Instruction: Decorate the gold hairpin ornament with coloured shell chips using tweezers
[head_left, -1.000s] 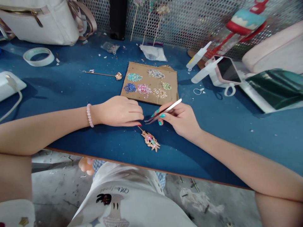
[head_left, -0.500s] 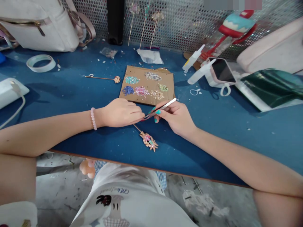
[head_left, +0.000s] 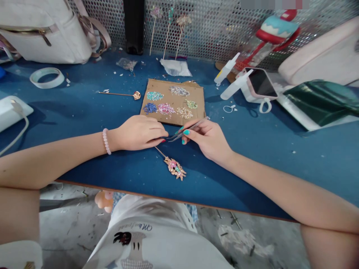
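Observation:
My left hand [head_left: 140,132] lies on the blue table with its fingers pressed together on the thin stem of a gold hairpin [head_left: 174,167], whose jewelled head points toward the near edge. My right hand [head_left: 209,139] pinches metal tweezers [head_left: 186,130], and their tips meet my left fingertips just above the pin's stem. Behind both hands lies a cardboard sheet [head_left: 196,97] with several small heaps of coloured rhinestones [head_left: 166,108].
A second gold pin [head_left: 120,94] lies left of the cardboard. A tape roll [head_left: 46,77] and a white bag [head_left: 42,33] sit at the far left. Glue bottles [head_left: 234,85], a phone [head_left: 260,84] and a green pouch [head_left: 322,101] crowd the right. Pins stand against the mesh wall [head_left: 165,33].
The tweezers have swung flatter and their tips have closed in on my left fingertips. The hairpin has slid slightly left with my left hand.

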A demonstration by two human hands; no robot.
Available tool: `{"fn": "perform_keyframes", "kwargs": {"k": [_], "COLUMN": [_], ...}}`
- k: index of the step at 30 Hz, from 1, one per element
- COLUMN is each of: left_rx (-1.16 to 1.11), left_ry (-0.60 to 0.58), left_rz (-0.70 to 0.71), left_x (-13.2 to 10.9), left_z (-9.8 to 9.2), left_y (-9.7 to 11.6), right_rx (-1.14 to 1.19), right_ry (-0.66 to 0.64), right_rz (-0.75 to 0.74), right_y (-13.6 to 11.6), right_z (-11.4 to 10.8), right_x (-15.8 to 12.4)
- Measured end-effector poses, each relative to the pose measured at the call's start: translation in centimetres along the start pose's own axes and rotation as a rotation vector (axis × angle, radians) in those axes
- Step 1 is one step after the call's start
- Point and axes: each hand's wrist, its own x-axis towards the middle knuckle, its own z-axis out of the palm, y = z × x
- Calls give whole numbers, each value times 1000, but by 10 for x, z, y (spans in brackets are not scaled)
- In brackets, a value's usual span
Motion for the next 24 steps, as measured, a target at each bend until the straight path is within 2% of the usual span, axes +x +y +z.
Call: {"fn": "perform_keyframes", "kwargs": {"k": [8,19,24], "left_rx": [-25,-102,-178], "left_ry": [-15,-57,-114], "left_rz": [45,25,124], "left_x": [-2,-7,-7], "left_z": [-4,-14,-16], "left_y": [-2,-10,-8], "right_rx": [-12,-29,-50], "right_ry": [-61,-97,-103], "right_rz": [20,86,100], "right_y": [-9,-12,-16], "right_z": [4,-5,-8], "right_x": [-2,-4,-4]}}
